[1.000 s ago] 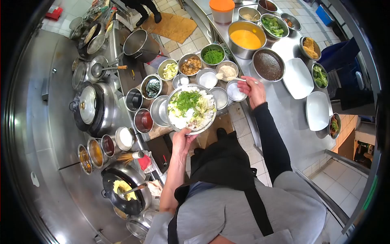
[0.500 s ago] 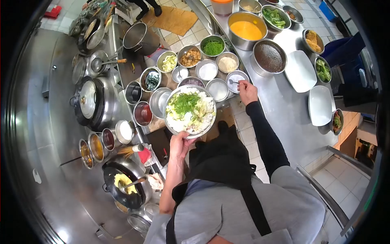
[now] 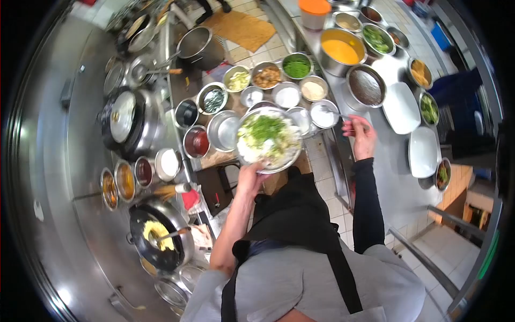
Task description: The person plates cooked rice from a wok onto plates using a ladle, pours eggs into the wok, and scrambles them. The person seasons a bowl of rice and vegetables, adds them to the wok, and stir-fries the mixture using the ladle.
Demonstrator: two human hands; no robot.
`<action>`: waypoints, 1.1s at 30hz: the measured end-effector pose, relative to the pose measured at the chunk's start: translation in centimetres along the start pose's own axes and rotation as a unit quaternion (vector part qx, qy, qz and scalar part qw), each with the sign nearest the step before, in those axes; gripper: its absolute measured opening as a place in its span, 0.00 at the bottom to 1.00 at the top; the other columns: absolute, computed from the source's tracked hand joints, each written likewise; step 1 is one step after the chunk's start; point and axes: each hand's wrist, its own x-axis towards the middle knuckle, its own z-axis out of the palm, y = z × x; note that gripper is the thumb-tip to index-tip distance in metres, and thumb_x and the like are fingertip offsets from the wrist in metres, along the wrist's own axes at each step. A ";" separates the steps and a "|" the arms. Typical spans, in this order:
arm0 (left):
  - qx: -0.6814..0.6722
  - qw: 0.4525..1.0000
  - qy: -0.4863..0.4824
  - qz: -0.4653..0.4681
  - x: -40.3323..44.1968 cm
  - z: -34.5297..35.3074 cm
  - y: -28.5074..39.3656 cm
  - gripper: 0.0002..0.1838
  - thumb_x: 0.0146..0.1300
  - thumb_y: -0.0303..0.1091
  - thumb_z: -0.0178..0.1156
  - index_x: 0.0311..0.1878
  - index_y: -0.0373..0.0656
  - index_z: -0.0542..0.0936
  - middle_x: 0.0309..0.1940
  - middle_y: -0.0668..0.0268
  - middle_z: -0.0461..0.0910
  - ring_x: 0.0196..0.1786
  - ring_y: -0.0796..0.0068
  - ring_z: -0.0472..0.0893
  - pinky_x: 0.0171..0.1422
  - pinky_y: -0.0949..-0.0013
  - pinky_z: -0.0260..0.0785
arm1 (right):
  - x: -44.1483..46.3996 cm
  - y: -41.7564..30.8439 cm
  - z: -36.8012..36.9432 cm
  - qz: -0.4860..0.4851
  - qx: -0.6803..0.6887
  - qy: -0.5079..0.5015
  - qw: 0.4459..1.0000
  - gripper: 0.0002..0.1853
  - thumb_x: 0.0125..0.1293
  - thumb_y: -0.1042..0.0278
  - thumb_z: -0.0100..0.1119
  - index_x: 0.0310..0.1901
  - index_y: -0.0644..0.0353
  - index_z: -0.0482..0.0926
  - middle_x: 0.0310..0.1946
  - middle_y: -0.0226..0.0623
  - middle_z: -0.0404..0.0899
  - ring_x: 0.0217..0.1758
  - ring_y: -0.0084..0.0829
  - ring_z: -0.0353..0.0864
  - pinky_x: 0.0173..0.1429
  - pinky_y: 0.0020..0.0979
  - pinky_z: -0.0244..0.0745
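Left hand [image 3: 252, 180] grips one rice-filled metal bowl [image 3: 286, 165]; right hand [image 3: 361, 137] pinches one spoon [image 3: 339, 114]; two white dishes [image 3: 401, 108] sit right.

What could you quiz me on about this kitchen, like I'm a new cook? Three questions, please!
1. Which grip holds the bowl topped with chopped greens: left or right?
2. True or false: the tub at the top of the picture has a green lid.
3. How many squarish white dishes sit on the metal counter? A) one B) two C) four

Key:
1. The left grip.
2. False; the lid is orange.
3. B) two.
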 end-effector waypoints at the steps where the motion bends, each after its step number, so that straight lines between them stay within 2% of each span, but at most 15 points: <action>1: -0.009 1.000 -0.023 -0.011 1.2 -0.4 -0.8 0.23 0.65 0.21 0.55 0.62 0.19 0.74 0.58 0.44 0.82 0.56 0.52 0.87 0.59 0.51 0.87 | 0.4 0.3 0.1 -0.035 -0.068 0.029 0.997 0.12 0.81 0.67 0.57 0.52 0.67 0.85 0.39 0.41 0.88 0.35 0.21 0.84 0.39 0.24 0.80; 3: -0.050 0.996 -0.068 -0.009 2.6 -0.3 -1.9 0.23 0.65 0.21 0.55 0.63 0.19 0.73 0.60 0.46 0.81 0.58 0.52 0.86 0.64 0.49 0.85 | 4.9 5.7 -2.4 0.051 -0.157 -0.008 0.986 0.24 0.77 0.59 0.64 0.65 0.68 0.78 0.41 0.50 0.89 0.38 0.36 0.89 0.41 0.35 0.83; 4: -0.075 0.993 -0.089 -0.010 3.0 -0.5 -2.6 0.24 0.65 0.21 0.56 0.64 0.21 0.73 0.60 0.47 0.81 0.58 0.53 0.86 0.63 0.51 0.85 | 6.1 8.0 -3.4 -0.021 -0.325 0.000 0.945 0.31 0.74 0.56 0.66 0.69 0.68 0.72 0.42 0.55 0.88 0.39 0.43 0.89 0.43 0.40 0.83; 6: -0.124 0.986 -0.113 -0.008 1.9 -0.8 -2.8 0.25 0.65 0.21 0.58 0.65 0.24 0.73 0.60 0.48 0.82 0.58 0.55 0.87 0.60 0.54 0.87 | 6.9 10.8 -3.8 -0.180 -0.612 0.020 0.770 0.46 0.69 0.50 0.70 0.78 0.69 0.60 0.43 0.64 0.87 0.42 0.58 0.88 0.48 0.50 0.83; 7: -0.150 0.982 -0.114 0.000 0.3 -0.9 -2.3 0.25 0.64 0.20 0.58 0.66 0.26 0.73 0.60 0.49 0.82 0.57 0.56 0.88 0.58 0.56 0.88 | 5.9 7.2 -2.0 -0.046 -0.607 0.019 0.793 0.59 0.65 0.44 0.70 0.82 0.72 0.45 0.56 0.73 0.81 0.59 0.68 0.82 0.66 0.52 0.77; 9: -0.223 0.970 -0.101 0.006 -2.6 -3.2 -2.3 0.26 0.63 0.19 0.59 0.67 0.28 0.73 0.58 0.50 0.84 0.54 0.56 0.89 0.54 0.57 0.89 | 1.4 1.7 3.9 -0.052 -0.596 0.029 0.801 0.47 0.70 0.51 0.65 0.80 0.70 0.54 0.53 0.70 0.83 0.57 0.64 0.85 0.60 0.54 0.78; 11: -0.272 0.955 -0.107 0.054 -5.6 -7.3 -3.3 0.27 0.63 0.20 0.58 0.67 0.29 0.73 0.58 0.50 0.84 0.54 0.55 0.89 0.54 0.56 0.89 | -0.8 5.9 6.6 -0.228 -0.510 -0.124 0.820 0.31 0.72 0.61 0.62 0.71 0.71 0.71 0.38 0.57 0.87 0.41 0.59 0.87 0.49 0.53 0.79; 12: -0.287 0.949 -0.103 0.073 -7.5 -9.7 -3.5 0.28 0.63 0.21 0.58 0.68 0.29 0.73 0.59 0.50 0.84 0.54 0.54 0.89 0.56 0.52 0.88 | -4.3 4.7 10.9 -0.117 -0.530 -0.229 0.808 0.27 0.71 0.62 0.63 0.67 0.68 0.76 0.34 0.54 0.86 0.38 0.54 0.87 0.48 0.49 0.80; 14: -0.304 0.940 -0.008 0.153 -12.7 -13.3 -2.5 0.29 0.62 0.21 0.58 0.69 0.29 0.72 0.59 0.50 0.84 0.54 0.54 0.89 0.58 0.49 0.87 | -9.2 8.0 17.2 -0.124 -0.474 -0.435 0.756 0.22 0.68 0.61 0.64 0.60 0.64 0.83 0.32 0.54 0.86 0.34 0.47 0.88 0.47 0.46 0.81; 17: -0.330 0.902 0.102 0.259 -18.7 -19.7 -3.6 0.33 0.59 0.19 0.57 0.71 0.31 0.70 0.58 0.49 0.83 0.54 0.52 0.88 0.58 0.45 0.86 | -18.0 11.3 26.3 -0.106 -0.381 -0.627 0.672 0.18 0.65 0.67 0.63 0.55 0.64 0.84 0.35 0.53 0.86 0.39 0.52 0.87 0.48 0.46 0.81; 22: -0.358 0.810 0.338 0.319 -31.5 -31.6 -3.7 0.27 0.57 0.18 0.57 0.63 0.30 0.75 0.53 0.50 0.85 0.46 0.53 0.90 0.45 0.53 0.90 | -35.8 14.9 42.0 -0.348 -0.276 -0.661 0.605 0.23 0.69 0.60 0.65 0.60 0.67 0.80 0.51 0.58 0.80 0.56 0.59 0.80 0.62 0.52 0.76; 25: -0.345 0.761 0.441 0.327 -36.7 -40.1 -5.8 0.15 0.58 0.19 0.57 0.48 0.25 0.80 0.47 0.48 0.86 0.42 0.55 0.89 0.38 0.56 0.89 | -45.1 19.3 47.8 -0.384 -0.311 -0.728 0.475 0.31 0.64 0.62 0.67 0.68 0.65 0.74 0.52 0.60 0.81 0.58 0.62 0.80 0.63 0.53 0.76; 28: -0.345 0.711 0.529 0.309 -41.0 -46.4 -6.3 0.11 0.60 0.21 0.57 0.44 0.24 0.81 0.42 0.49 0.86 0.39 0.57 0.89 0.36 0.58 0.88 | -49.0 21.8 51.1 -0.190 -0.301 -0.836 0.417 0.30 0.71 0.65 0.60 0.72 0.68 0.69 0.50 0.66 0.82 0.55 0.65 0.82 0.62 0.54 0.77; 31: -0.244 0.725 0.584 0.274 -43.1 -51.9 -5.4 0.13 0.62 0.22 0.57 0.46 0.23 0.81 0.44 0.49 0.86 0.40 0.58 0.90 0.37 0.58 0.89 | -46.6 21.5 47.7 -0.139 -0.254 -0.795 0.534 0.25 0.76 0.68 0.52 0.72 0.60 0.68 0.47 0.68 0.83 0.53 0.68 0.81 0.55 0.57 0.77; 33: -0.167 0.703 0.639 0.263 -43.2 -55.0 -3.6 0.17 0.61 0.23 0.57 0.51 0.21 0.80 0.43 0.47 0.87 0.40 0.56 0.90 0.37 0.57 0.89 | -43.2 19.0 46.1 -0.230 -0.288 -0.754 0.544 0.27 0.76 0.70 0.52 0.74 0.59 0.66 0.42 0.65 0.83 0.49 0.68 0.83 0.52 0.58 0.77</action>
